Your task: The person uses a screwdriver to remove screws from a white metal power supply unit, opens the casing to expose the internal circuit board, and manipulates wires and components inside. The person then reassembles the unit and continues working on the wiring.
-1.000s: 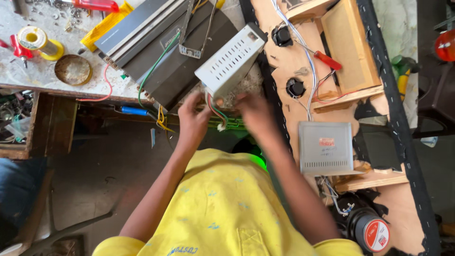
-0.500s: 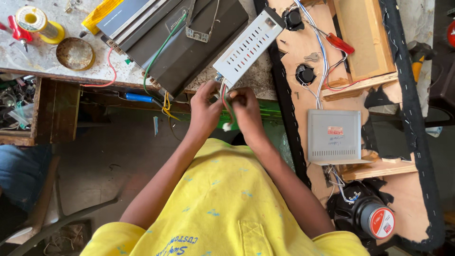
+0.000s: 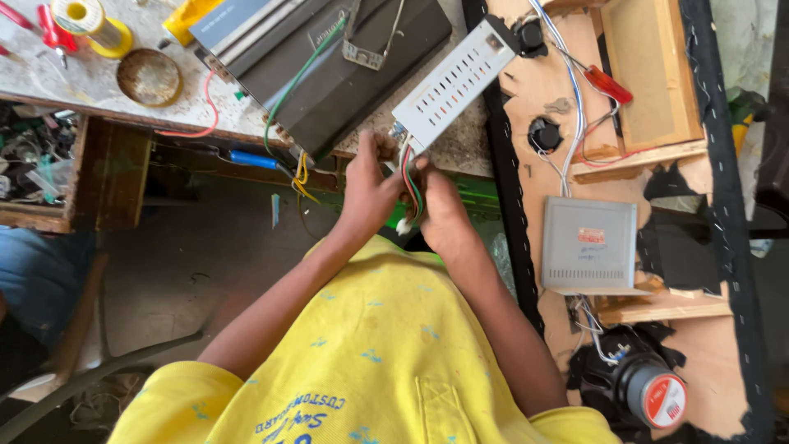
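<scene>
A white vented metal box (image 3: 456, 82) lies slanted at the bench edge, its near end just above my hands. A bundle of red, green and white wires (image 3: 408, 185) hangs from that end and finishes in a small white plug (image 3: 403, 225). My left hand (image 3: 370, 187) pinches the wires where they leave the box. My right hand (image 3: 444, 205) closes on the same bundle from the other side. The two hands touch each other over the wires.
A black amplifier (image 3: 345, 74) with green and yellow leads lies left of the box. On the bench at left are a round tin (image 3: 149, 77) and a yellow solder spool (image 3: 90, 20). At right, a wooden panel (image 3: 575, 148) carries a grey box (image 3: 588, 245), a red screwdriver (image 3: 609, 84) and a speaker (image 3: 649, 395).
My hands have drawn together from under the white box and now close on its wire bundle. The box has stayed slanted on the bench edge.
</scene>
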